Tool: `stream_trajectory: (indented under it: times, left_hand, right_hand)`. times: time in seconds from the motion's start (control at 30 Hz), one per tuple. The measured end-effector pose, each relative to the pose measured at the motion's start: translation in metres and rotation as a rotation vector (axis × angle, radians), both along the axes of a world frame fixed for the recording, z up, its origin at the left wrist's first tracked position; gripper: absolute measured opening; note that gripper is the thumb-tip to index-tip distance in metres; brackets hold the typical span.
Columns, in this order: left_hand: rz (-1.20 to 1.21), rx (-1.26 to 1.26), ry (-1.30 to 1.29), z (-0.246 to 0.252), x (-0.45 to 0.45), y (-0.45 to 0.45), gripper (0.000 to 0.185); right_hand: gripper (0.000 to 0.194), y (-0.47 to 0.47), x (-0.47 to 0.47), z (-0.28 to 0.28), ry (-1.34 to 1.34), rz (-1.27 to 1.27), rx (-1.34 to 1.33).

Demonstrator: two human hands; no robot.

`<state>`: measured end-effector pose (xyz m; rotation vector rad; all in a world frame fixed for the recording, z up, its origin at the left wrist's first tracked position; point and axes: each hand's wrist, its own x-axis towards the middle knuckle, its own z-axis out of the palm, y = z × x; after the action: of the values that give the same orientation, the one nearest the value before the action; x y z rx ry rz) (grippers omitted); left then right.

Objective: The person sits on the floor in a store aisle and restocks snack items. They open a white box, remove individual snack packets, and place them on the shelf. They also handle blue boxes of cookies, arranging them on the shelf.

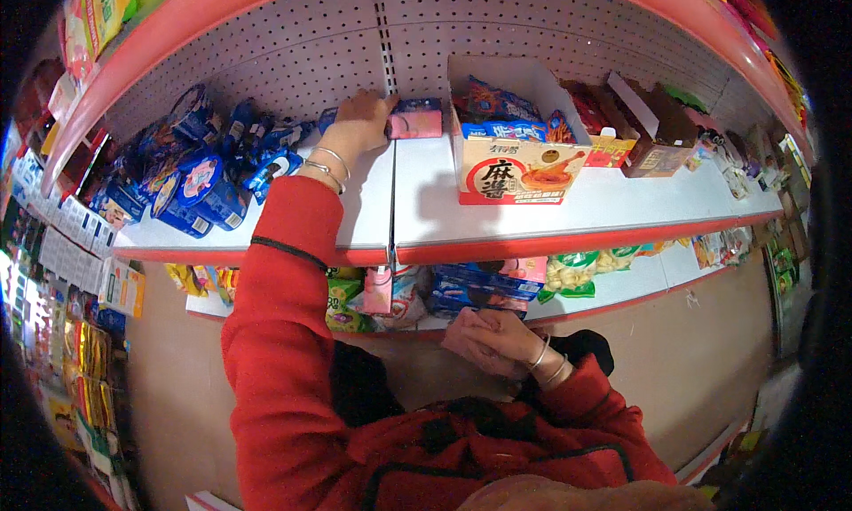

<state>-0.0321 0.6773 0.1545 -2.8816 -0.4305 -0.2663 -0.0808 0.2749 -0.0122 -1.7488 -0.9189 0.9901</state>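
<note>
My left hand (363,119) reaches to the back of the white shelf (363,211), at a small blue box with a pink front (416,121) by the pegboard. Its fingers are partly hidden, so I cannot tell if it grips anything. My right hand (499,341) is low before my body, closed on a crumpled pink cloth (466,331). An open carton (512,171) holding blue snack packets (506,130) stands right of the pink-fronted box. Blue cups (200,191) and blue packets (269,175) crowd the shelf to the left.
Red and brown cartons (655,131) stand farther right. Below, a lower shelf holds green bags (349,304), stacked blue boxes (482,288) and bags of pale snacks (569,274). The red shelf edge (479,250) runs across in front of me. Packaged goods (93,351) line the far left.
</note>
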Motion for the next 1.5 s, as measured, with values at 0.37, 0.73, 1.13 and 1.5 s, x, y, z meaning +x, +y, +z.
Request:
stream_trajectory:
  times: [0.37,0.73,1.13,1.5]
  left_hand:
    - [-0.015,-0.084,-0.086,0.005,0.000,0.012,0.052]
    - [0.000,-0.035,-0.112,-0.005,0.008,0.021,0.054]
    - [-0.217,-0.017,-0.647,0.027,-0.069,-0.046,0.022]
    - [0.156,-0.467,-0.223,-0.162,-0.227,-0.146,0.068]
  right_hand:
    - [0.032,0.005,-0.010,0.009,0.136,0.033,-0.067]
    - [0.037,0.004,-0.012,0.012,0.092,0.050,0.040]
    - [0.042,0.002,-0.006,0.007,-0.048,0.083,0.056]
    - [0.049,0.004,-0.013,-0.002,-0.127,0.121,0.071]
